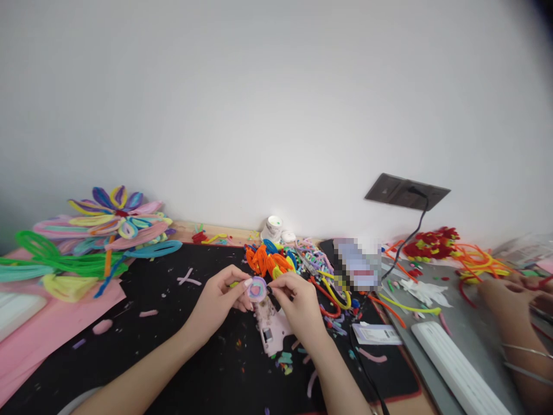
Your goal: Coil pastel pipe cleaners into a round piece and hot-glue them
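Between the thumb and fingers of my left hand (227,294) is a small round coiled disc (258,289), purple at the rim with blue and pink inside, apparently made of fuzzy chenille stem. My right hand (298,300) is closed in a pinch at the disc's right edge; whatever its fingertips hold is too small to make out. Just below both hands, a pink tool shaped like a hot glue gun (272,340) lies on the black mat (181,369). Behind them sits a heap of orange chenille loops (263,260).
Chenille flowers (121,213) and green loops (82,259) lie at the left. A pixelated phone (358,265), a power strip (458,366) and a cable (418,230) from the wall socket are at the right. Another person's hands (507,300) work at the far right.
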`<state>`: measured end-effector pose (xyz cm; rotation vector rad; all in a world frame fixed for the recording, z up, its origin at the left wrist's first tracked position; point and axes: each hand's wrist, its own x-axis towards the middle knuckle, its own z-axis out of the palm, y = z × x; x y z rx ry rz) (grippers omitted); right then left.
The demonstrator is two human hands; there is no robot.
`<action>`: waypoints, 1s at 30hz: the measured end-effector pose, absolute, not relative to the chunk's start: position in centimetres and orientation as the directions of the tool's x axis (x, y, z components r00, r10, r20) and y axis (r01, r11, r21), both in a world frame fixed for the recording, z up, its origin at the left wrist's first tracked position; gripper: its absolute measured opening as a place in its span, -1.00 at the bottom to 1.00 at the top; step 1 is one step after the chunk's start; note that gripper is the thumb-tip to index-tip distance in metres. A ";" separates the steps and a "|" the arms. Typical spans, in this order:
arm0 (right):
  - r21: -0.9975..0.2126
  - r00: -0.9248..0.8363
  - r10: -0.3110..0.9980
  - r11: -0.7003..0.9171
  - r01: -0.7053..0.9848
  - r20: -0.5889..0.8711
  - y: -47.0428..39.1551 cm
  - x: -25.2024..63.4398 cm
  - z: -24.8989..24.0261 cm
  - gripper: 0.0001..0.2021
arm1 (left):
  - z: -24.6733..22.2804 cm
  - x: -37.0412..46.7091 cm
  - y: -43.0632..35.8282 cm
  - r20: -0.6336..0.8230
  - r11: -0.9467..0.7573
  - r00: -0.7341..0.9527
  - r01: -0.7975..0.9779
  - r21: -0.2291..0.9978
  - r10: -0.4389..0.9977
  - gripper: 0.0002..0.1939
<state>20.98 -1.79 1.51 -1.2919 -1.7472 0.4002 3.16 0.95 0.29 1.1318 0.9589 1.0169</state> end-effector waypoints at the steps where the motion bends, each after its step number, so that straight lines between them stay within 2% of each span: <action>1: -0.701 -0.050 0.883 0.403 0.589 0.466 -1.8 21.0 1.5 -0.81 | 0.2 3.2 1.0 -0.081 0.121 0.262 -0.140 0.983 0.962 -0.77; 14: -0.732 -0.043 0.901 0.377 0.568 0.431 -1.8 21.0 1.2 -0.83 | 0.1 3.2 1.0 -0.074 0.114 0.267 -0.138 0.984 0.961 -0.77; 30: -0.713 -0.059 0.896 0.389 0.584 0.441 -1.8 20.9 1.4 -0.81 | -0.2 3.1 1.1 -0.048 0.085 0.277 -0.124 0.989 0.960 -0.79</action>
